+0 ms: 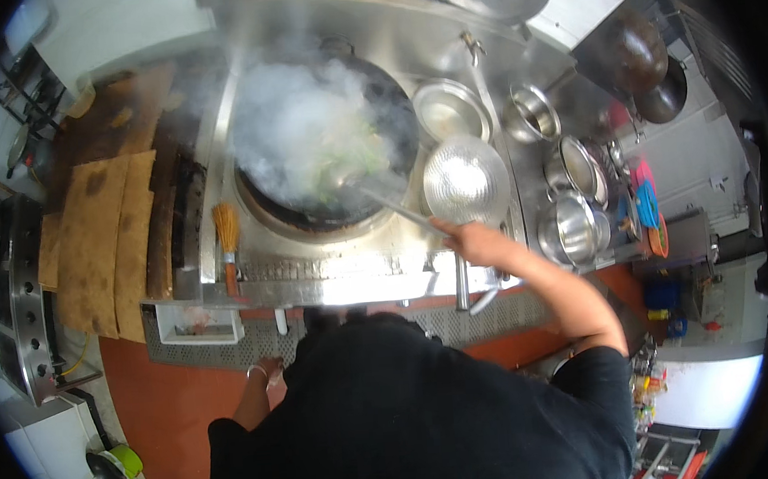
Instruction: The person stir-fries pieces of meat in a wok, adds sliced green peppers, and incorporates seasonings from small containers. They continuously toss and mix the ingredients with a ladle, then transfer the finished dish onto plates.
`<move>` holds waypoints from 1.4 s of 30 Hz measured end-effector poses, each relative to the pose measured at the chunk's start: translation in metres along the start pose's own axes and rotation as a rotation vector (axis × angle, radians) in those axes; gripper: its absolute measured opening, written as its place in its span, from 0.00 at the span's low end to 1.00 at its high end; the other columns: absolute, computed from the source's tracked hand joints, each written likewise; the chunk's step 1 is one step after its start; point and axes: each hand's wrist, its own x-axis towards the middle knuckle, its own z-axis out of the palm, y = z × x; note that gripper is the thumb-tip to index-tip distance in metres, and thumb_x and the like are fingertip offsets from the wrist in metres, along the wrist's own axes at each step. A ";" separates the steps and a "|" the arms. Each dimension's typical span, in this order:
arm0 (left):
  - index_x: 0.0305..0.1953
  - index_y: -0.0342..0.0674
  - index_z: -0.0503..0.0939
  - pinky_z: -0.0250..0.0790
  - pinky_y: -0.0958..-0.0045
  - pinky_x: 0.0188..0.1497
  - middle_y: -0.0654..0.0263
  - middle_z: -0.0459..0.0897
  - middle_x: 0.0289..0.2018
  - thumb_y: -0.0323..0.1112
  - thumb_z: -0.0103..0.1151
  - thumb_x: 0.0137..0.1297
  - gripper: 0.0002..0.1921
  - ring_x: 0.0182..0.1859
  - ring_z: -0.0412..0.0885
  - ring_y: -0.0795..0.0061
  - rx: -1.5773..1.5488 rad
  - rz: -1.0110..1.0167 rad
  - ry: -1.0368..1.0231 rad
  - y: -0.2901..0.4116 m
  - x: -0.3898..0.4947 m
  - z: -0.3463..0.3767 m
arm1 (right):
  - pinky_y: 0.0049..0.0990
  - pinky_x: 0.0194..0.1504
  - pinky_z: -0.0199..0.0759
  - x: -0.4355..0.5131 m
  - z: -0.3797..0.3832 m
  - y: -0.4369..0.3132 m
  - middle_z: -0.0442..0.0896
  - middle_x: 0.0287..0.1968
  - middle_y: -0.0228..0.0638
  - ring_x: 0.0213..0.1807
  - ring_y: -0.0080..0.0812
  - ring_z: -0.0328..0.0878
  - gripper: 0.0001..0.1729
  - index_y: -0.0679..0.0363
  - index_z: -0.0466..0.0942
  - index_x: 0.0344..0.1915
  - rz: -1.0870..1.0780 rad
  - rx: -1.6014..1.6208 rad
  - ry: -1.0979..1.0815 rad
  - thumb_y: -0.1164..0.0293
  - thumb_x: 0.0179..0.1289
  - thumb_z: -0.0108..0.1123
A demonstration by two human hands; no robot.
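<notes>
My right hand (481, 242) grips the long handle of a metal wok ladle or spatula (395, 204). Its head dips into green leafy food (352, 161) inside a large black wok (388, 106). Thick white steam or smoke covers the wok's left and middle, hiding much of the food. My left hand (270, 369) hangs low by my left side, away from the stove. It is small and partly hidden by my body, so its grip is unclear. Beside the wok, close to my right hand, lies a round perforated metal strainer (465, 179) with its handle towards me.
A bamboo wok brush (226, 234) lies left of the wok. Cardboard sheets (94, 243) cover the left-hand surface. Behind the strainer sits a metal basin (452, 116), under a tap (473, 46). Several steel pots (567, 227) stand on the right. A white tray (199, 339) juts below the stove's front edge.
</notes>
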 end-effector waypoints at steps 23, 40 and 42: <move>0.67 0.48 0.73 0.79 0.57 0.54 0.57 0.86 0.52 0.41 0.62 0.65 0.28 0.52 0.85 0.51 0.339 0.253 0.098 -0.016 0.040 0.002 | 0.47 0.46 0.80 -0.081 -0.035 0.018 0.86 0.35 0.55 0.38 0.55 0.86 0.32 0.45 0.60 0.77 0.202 0.012 0.026 0.60 0.76 0.53; 0.53 0.38 0.80 0.78 0.55 0.52 0.50 0.85 0.50 0.38 0.56 0.71 0.15 0.53 0.84 0.50 -0.082 -0.079 0.260 0.016 -0.033 0.019 | 0.27 0.23 0.74 0.098 -0.038 -0.003 0.77 0.23 0.36 0.16 0.23 0.71 0.28 0.45 0.68 0.74 0.161 0.510 0.138 0.59 0.77 0.55; 0.53 0.39 0.80 0.78 0.54 0.52 0.50 0.85 0.49 0.37 0.57 0.70 0.15 0.53 0.84 0.49 -0.330 -0.167 0.250 0.015 -0.042 0.025 | 0.23 0.17 0.66 0.102 -0.057 -0.001 0.75 0.23 0.31 0.16 0.19 0.69 0.30 0.49 0.65 0.76 0.089 0.645 0.162 0.61 0.77 0.55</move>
